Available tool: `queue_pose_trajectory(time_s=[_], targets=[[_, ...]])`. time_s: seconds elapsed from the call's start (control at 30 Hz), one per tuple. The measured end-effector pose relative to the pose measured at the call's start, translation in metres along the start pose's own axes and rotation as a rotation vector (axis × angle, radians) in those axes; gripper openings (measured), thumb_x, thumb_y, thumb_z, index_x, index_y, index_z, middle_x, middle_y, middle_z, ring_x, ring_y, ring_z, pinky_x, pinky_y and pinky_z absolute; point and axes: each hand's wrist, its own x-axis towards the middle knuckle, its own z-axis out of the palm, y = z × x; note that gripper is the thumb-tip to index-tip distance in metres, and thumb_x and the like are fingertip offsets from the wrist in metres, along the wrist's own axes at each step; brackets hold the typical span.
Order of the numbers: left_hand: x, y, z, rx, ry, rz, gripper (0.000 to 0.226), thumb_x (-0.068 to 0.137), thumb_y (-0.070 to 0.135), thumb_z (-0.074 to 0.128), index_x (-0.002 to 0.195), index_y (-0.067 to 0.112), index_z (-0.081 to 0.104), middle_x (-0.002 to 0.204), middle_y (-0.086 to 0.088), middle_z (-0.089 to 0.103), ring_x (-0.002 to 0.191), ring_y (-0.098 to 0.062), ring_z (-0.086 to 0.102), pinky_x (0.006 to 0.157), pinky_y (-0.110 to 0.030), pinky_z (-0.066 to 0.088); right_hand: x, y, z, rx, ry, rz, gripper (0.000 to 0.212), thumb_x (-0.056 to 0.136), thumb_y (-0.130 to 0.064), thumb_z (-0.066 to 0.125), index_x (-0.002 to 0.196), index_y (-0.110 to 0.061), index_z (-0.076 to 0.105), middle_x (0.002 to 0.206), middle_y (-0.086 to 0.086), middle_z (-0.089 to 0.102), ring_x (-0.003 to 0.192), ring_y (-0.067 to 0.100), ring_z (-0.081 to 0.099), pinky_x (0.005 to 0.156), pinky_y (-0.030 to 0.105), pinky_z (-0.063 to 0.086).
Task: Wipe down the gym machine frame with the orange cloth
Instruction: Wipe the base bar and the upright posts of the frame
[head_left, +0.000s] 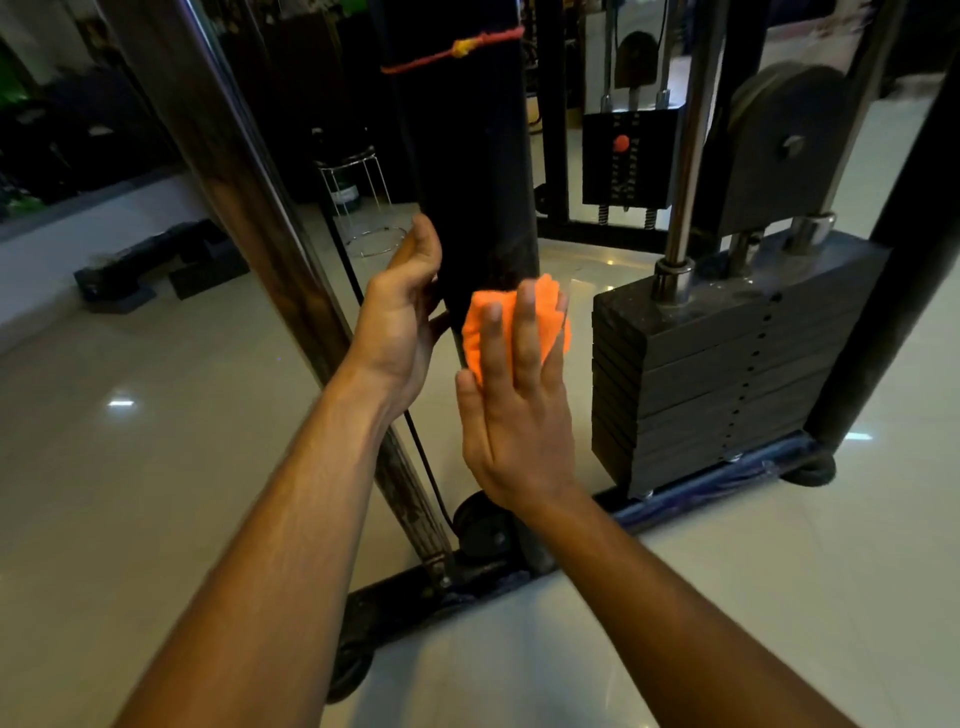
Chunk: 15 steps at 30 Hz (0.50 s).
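Observation:
A black upright post (467, 171) of the gym machine frame stands in the middle, with a red and yellow thread tied round it near the top. My right hand (514, 405) presses the bunched orange cloth (478, 332) flat against the lower part of this post, fingers straight. My left hand (402, 317) sits at the post's left edge with its fingers curled round behind it; its fingertips are hidden.
A rusty slanted bar (260, 218) and a thin cable run down on the left to the base frame (395, 597). A black weight stack (727, 374) with chrome guide rods stands on the right. A second stack (626, 156), a wire stool (358, 192) and dumbbells (156, 265) lie farther back on the glossy tiled floor.

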Motion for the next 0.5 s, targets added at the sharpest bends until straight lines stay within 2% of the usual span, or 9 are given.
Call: queue_pose_trajectory(time_s=[0.1, 0.2, 0.23, 0.3, 0.33, 0.37, 0.4, 0.43, 0.5], targets=[[-0.004, 0.000, -0.002, 0.003, -0.009, -0.012, 0.047, 0.111, 0.045, 0.045, 0.151, 0.025, 0.060, 0.146, -0.003, 0.067, 0.138, -0.026, 0.060, 0.118, -0.050, 0.046, -0.004, 0.004, -0.006, 0.037, -0.017, 0.051, 0.075, 0.117, -0.036, 0.040, 0.172, -0.032, -0.011, 0.181, -0.001, -0.018, 0.169, 0.035, -0.004, 0.130, 0.058, 0.031], [-0.004, 0.004, -0.005, 0.015, -0.044, -0.015, 0.048, 0.113, 0.043, 0.041, 0.153, 0.023, 0.058, 0.148, -0.004, 0.066, 0.140, -0.026, 0.058, 0.119, -0.048, 0.046, 0.038, -0.022, -0.028, 0.180, 0.034, 0.132, 0.069, 0.119, -0.032, 0.040, 0.174, -0.019, 0.000, 0.182, 0.006, -0.013, 0.169, 0.033, -0.005, 0.133, 0.046, 0.026], [-0.004, 0.004, -0.006, 0.016, -0.058, -0.018, 0.048, 0.114, 0.043, 0.039, 0.154, 0.024, 0.058, 0.149, -0.002, 0.066, 0.142, -0.026, 0.057, 0.120, -0.048, 0.045, 0.054, -0.026, -0.036, 0.184, 0.039, 0.124, 0.069, 0.119, -0.031, 0.040, 0.173, -0.015, 0.001, 0.182, 0.007, -0.012, 0.169, 0.034, -0.003, 0.134, 0.035, 0.023], [-0.003, 0.004, -0.007, 0.022, -0.067, -0.023, 0.047, 0.115, 0.043, 0.038, 0.154, 0.026, 0.058, 0.150, 0.000, 0.065, 0.143, -0.025, 0.056, 0.121, -0.049, 0.044, 0.068, -0.023, -0.044, 0.172, 0.042, 0.073, 0.068, 0.119, -0.030, 0.040, 0.173, -0.012, 0.001, 0.182, 0.009, -0.009, 0.169, 0.031, -0.001, 0.126, 0.009, 0.014], [-0.002, 0.003, -0.008, 0.023, -0.066, -0.025, 0.047, 0.114, 0.043, 0.039, 0.153, 0.025, 0.058, 0.149, 0.000, 0.066, 0.142, -0.024, 0.057, 0.119, -0.049, 0.045, 0.065, -0.020, -0.043, 0.175, 0.041, 0.063, 0.070, 0.119, -0.030, 0.040, 0.173, -0.013, -0.001, 0.182, 0.009, -0.010, 0.169, 0.029, -0.002, 0.125, 0.011, 0.021], [-0.002, 0.003, -0.008, 0.019, -0.062, -0.025, 0.047, 0.113, 0.044, 0.041, 0.152, 0.024, 0.059, 0.148, -0.001, 0.066, 0.139, -0.024, 0.059, 0.117, -0.048, 0.046, 0.054, -0.016, -0.038, 0.168, 0.029, 0.067, 0.073, 0.119, -0.032, 0.040, 0.172, -0.016, -0.006, 0.182, 0.007, -0.014, 0.169, 0.027, -0.003, 0.125, 0.025, 0.035], [-0.002, 0.003, -0.007, 0.010, -0.054, -0.023, 0.047, 0.112, 0.044, 0.043, 0.150, 0.023, 0.060, 0.144, -0.001, 0.068, 0.135, -0.024, 0.060, 0.113, -0.047, 0.047, 0.040, -0.011, -0.032, 0.141, 0.002, 0.065, 0.077, 0.118, -0.036, 0.041, 0.171, -0.021, -0.013, 0.181, 0.005, -0.019, 0.169, 0.028, -0.004, 0.119, 0.041, 0.049], [-0.002, 0.002, -0.007, 0.002, -0.043, -0.019, 0.046, 0.109, 0.044, 0.047, 0.147, 0.023, 0.063, 0.139, -0.001, 0.069, 0.131, -0.023, 0.061, 0.109, -0.045, 0.047, 0.025, -0.005, -0.026, 0.098, -0.029, 0.048, 0.082, 0.117, -0.038, 0.042, 0.170, -0.027, -0.020, 0.180, 0.003, -0.024, 0.169, 0.031, -0.004, 0.111, 0.051, 0.056], [-0.002, 0.001, -0.007, -0.008, -0.036, -0.013, 0.044, 0.105, 0.045, 0.051, 0.142, 0.024, 0.065, 0.133, -0.002, 0.068, 0.129, -0.025, 0.060, 0.108, -0.045, 0.046, 0.004, 0.009, -0.018, 0.060, -0.081, 0.006, 0.087, 0.117, -0.042, 0.042, 0.165, -0.039, -0.031, 0.178, 0.001, -0.028, 0.169, 0.036, -0.002, 0.101, 0.056, 0.062]])
